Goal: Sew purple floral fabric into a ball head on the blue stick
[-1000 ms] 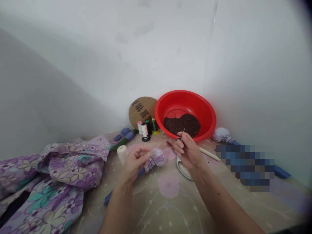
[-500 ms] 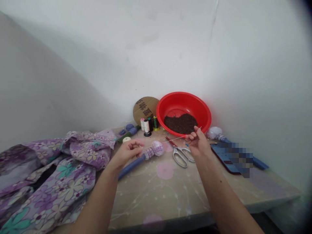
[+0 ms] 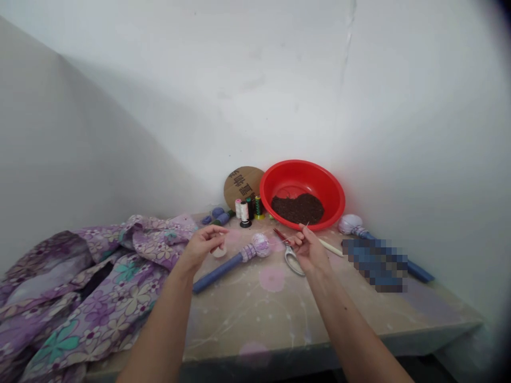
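My left hand (image 3: pixel 206 246) hovers over the table's left middle, fingers curled with thumb close to forefinger; anything between them is too fine to make out. My right hand (image 3: pixel 309 247) is closed in a pinch on a thin pale needle (image 3: pixel 307 225), with a fine thread (image 3: pixel 284 241) running left from it toward the blue stick. That blue stick (image 3: pixel 217 274) lies between the hands, its end a round head (image 3: pixel 261 245) wrapped in purple-and-white floral cloth and bound below. Scissors (image 3: pixel 294 261) lie partly behind my right hand. A white round thing (image 3: pixel 219 251) sits under my left fingertips.
Floral cloth (image 3: pixel 107 282) is heaped on the left. Thread spools (image 3: pixel 245 213), a cardboard disc (image 3: pixel 239 186) and a red basin (image 3: pixel 337 197) holding dark material stand along the wall. A second cloth-headed stick (image 3: pixel 351 224), a cream rod (image 3: pixel 330 247) and a pixelated object (image 3: pixel 371 266) lie right.
My left hand has drawn back from the cloth-headed stick. My right hand has come lower and to the left, and the thread beside it looks shorter. The view has shifted slightly.
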Tool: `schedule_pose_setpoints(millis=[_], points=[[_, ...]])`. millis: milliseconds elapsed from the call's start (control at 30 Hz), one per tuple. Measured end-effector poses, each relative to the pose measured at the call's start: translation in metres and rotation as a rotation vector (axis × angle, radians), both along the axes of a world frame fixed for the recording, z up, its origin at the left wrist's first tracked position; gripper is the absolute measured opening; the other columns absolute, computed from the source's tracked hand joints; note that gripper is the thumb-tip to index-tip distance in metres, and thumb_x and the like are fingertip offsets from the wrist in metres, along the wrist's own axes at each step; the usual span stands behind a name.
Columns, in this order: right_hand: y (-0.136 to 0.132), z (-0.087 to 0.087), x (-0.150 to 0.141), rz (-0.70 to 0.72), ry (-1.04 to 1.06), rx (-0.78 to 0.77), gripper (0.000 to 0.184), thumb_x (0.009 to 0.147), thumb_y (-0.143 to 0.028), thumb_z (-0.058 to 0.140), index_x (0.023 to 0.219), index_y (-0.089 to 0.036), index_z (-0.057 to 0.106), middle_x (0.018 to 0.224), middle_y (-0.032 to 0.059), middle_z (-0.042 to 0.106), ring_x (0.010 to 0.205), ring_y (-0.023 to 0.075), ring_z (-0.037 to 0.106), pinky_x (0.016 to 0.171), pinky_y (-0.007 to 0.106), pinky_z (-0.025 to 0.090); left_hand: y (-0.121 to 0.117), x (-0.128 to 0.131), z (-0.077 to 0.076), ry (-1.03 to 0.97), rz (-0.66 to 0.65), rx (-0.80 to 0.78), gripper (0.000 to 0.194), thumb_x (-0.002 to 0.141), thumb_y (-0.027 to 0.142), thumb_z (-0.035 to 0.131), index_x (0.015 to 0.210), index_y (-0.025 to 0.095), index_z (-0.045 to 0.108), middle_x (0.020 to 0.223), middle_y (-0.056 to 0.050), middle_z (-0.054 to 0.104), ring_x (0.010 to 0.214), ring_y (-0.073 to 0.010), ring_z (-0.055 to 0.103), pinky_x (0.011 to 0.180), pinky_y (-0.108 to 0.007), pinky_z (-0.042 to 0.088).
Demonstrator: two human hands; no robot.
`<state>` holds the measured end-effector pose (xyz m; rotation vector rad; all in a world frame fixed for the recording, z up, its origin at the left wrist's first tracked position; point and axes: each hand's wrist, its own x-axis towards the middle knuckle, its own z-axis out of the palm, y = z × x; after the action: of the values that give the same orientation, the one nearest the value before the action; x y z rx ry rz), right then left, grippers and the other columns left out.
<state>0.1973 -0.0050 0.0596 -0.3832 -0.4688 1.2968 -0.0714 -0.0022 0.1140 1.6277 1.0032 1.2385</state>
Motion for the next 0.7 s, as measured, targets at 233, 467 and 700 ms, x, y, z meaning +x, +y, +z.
schedule_pose_setpoints(millis=[233, 467, 700], points=[[-0.003, 0.001, -0.013, 0.047, -0.009, -0.074, 0.017, 0.065, -0.022, 0.061, 0.078, -0.017, 0.052, 0.049, -0.0094, 0.041, 0.039, 0.0027, 0.038, 0.040, 0.016, 0.038, -0.008, -0.021, 0.008, -0.044, 0.092, 0.027, 0.024, 0.061, 0.027, 0.065, 0.082, 0.016, 0.064, 0.052, 0.002, 0.055, 0.043, -0.0053, 0.039, 0.041, -0.018, 0.024], [0.001, -0.002, -0.004, 0.029, 0.033, -0.063, 0.017, 0.066, -0.021, 0.061, 0.080, -0.016, 0.053, 0.050, -0.0096, 0.041, 0.039, 0.0019, 0.038, 0.040, 0.015, 0.039, -0.005, -0.024, 0.000, -0.042, 0.065, 0.007, 0.028, 0.064, 0.028, 0.064, 0.089, 0.016, 0.062, 0.051, 0.002, 0.053, 0.044, -0.0057, 0.040, 0.043, -0.017, 0.026], [0.003, 0.004, 0.011, -0.066, 0.060, -0.079, 0.012, 0.069, -0.019, 0.060, 0.078, -0.016, 0.052, 0.048, -0.0100, 0.038, 0.038, 0.0017, 0.038, 0.040, 0.014, 0.041, 0.002, -0.031, -0.020, -0.061, 0.116, -0.070, 0.029, 0.061, 0.028, 0.065, 0.087, 0.014, 0.063, 0.053, 0.002, 0.053, 0.046, -0.0063, 0.042, 0.045, -0.017, 0.028]])
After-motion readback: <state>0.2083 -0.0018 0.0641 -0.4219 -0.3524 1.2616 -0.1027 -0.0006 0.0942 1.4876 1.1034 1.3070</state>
